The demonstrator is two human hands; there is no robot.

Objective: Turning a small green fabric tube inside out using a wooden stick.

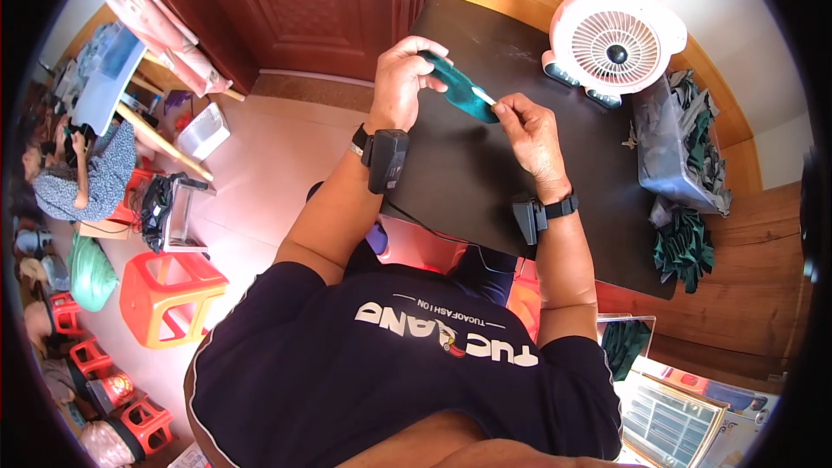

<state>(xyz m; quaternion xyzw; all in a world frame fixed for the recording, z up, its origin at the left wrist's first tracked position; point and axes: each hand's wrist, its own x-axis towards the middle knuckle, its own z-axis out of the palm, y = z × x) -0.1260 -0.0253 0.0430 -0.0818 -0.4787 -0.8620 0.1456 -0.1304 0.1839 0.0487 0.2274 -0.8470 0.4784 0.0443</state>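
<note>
Over the bench [468, 182], left fingers [421, 46] and right fingers [520, 106] pinch a green strip [462, 95], likely light, soft; grip its ends.

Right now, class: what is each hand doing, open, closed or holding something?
Left hand: closed, holding one end of the green strip.
Right hand: closed, pinching a slim white item by the strip's other end.

Curved green strip [458, 88], held aslant, white piece [483, 95]
</note>
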